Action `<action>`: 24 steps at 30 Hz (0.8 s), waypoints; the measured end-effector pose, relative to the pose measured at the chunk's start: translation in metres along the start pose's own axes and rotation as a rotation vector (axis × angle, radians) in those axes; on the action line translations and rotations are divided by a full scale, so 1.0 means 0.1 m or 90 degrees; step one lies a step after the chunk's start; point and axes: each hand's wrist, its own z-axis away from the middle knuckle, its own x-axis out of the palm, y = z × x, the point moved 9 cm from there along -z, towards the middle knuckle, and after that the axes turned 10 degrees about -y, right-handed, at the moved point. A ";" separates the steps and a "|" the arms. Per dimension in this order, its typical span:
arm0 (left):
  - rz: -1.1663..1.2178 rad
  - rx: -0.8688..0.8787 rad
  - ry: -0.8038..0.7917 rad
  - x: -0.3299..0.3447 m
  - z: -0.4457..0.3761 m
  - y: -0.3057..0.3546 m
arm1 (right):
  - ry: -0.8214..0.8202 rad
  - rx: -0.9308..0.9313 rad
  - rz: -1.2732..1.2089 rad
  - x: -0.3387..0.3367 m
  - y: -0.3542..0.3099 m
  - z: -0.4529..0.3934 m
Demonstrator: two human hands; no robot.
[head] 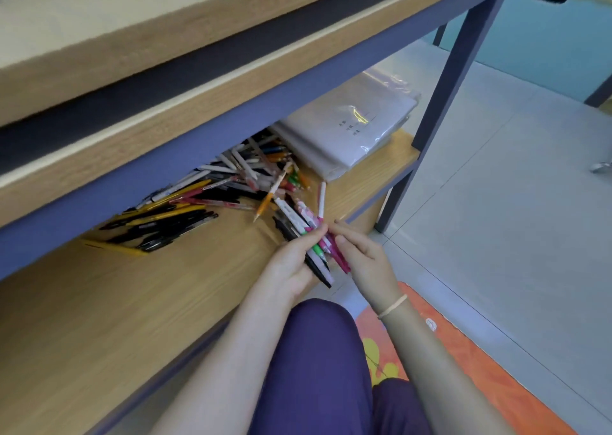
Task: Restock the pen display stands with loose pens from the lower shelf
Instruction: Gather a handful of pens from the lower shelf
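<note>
Knees [318, 361] nearest. Left hand [291, 262] gripping pen bundle [306, 232]; right hand [361, 252] apparently pinching a pink pen [341, 257]. Loose pens [212, 193] lying far-left on lower shelf [99, 302].

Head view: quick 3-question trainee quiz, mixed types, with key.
1. True or false: the left hand holds a bundle of pens.
2. The loose pen pile lies on: A) the floor B) the lower shelf C) the mat
3. What does the right hand pinch?

Key: 1 true. 2 B. 3 a pink pen at the bundle.
</note>
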 end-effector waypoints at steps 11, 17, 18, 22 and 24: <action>-0.180 -0.084 0.020 0.00 0.09 -0.20 | 0.185 0.052 -0.048 -0.50 -0.05 0.24; -0.220 -0.228 -0.084 0.57 0.74 -0.36 | 0.190 0.091 -0.143 -0.55 -0.49 0.74; -0.229 -0.252 -0.093 0.70 0.86 -0.36 | 0.212 0.098 -0.155 -0.61 -0.62 0.85; -0.259 -0.285 -0.105 1.25 1.41 -0.15 | 0.261 0.119 -0.139 -0.82 -1.36 1.23; -0.282 -0.276 -0.124 1.52 1.70 0.07 | 0.268 0.122 -0.109 -0.88 -1.81 1.35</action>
